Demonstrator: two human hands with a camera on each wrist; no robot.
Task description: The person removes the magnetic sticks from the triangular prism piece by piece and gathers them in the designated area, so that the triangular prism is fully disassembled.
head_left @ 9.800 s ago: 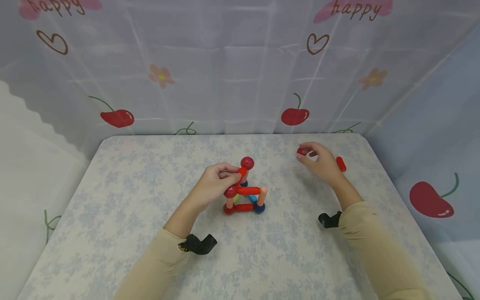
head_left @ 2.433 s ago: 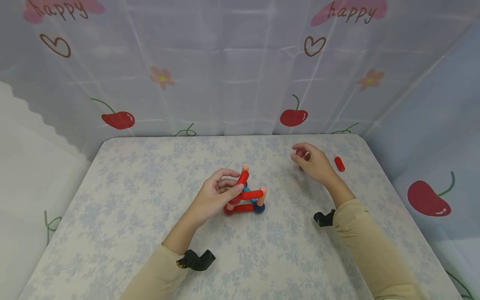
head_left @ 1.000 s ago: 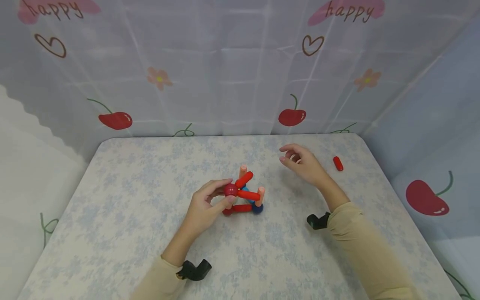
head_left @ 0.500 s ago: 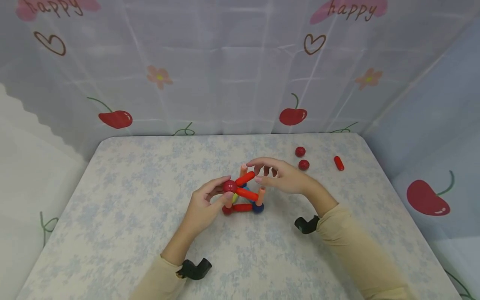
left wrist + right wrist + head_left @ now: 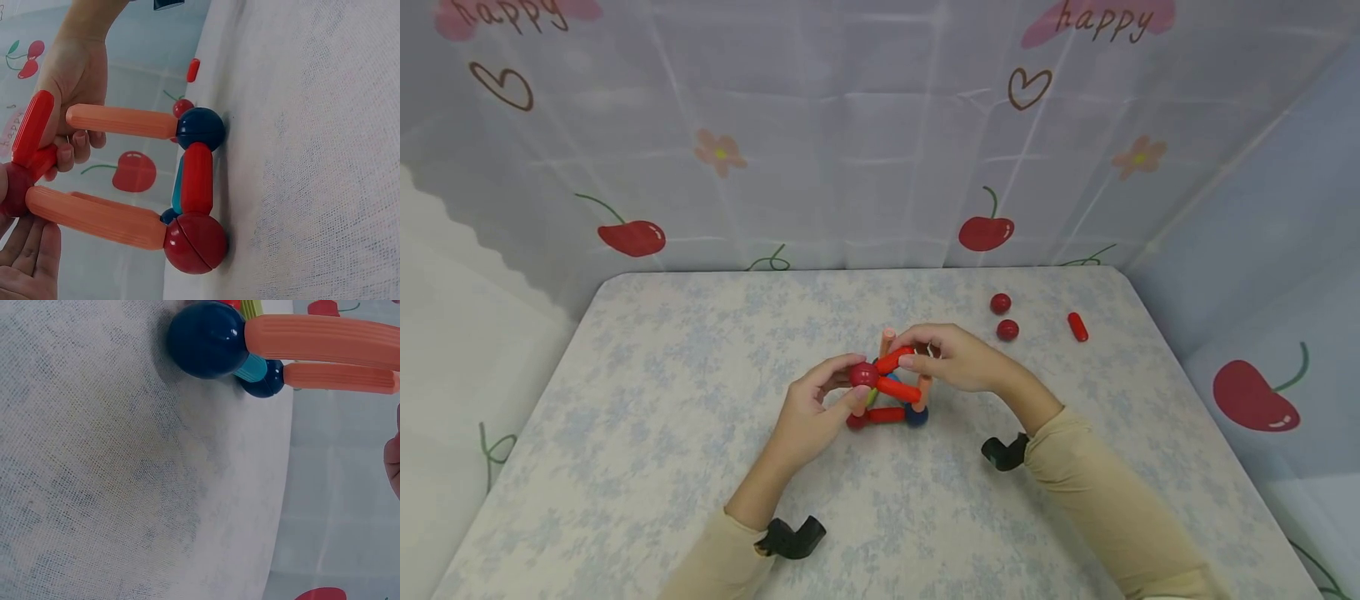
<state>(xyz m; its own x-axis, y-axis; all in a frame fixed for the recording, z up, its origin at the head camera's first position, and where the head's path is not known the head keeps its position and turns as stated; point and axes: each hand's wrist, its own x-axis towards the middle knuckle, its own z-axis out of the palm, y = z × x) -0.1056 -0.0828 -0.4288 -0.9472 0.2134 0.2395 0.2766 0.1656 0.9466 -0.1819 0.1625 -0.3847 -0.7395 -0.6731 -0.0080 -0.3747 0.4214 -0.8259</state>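
Observation:
A magnetic ball-and-stick frame stands on the table. Its base shows a red ball (image 5: 195,244), dark blue balls (image 5: 201,129), and red (image 5: 199,178), light blue (image 5: 252,367) and yellow-green sticks (image 5: 251,309). Orange sticks (image 5: 125,120) rise from the corners as posts. My left hand (image 5: 805,421) holds an upper red ball (image 5: 863,375) between thumb and fingers, on top of the front left post. Two red sticks branch from that ball. My right hand (image 5: 962,358) pinches the outer end of the rear red stick (image 5: 891,361). The front red stick (image 5: 899,389) points toward the front right post (image 5: 924,390).
Two loose red balls, one farther back (image 5: 1000,303) and one nearer (image 5: 1007,330), lie on the table beyond my right hand. A loose red stick (image 5: 1078,327) lies right of them. Behind the patterned tabletop (image 5: 700,350) hangs a printed curtain (image 5: 865,183).
My right hand has moved left from the back right to the frame and now pinches the rear red stick. The two loose balls it covered now show. Earlier, a red ball topped the rear post.

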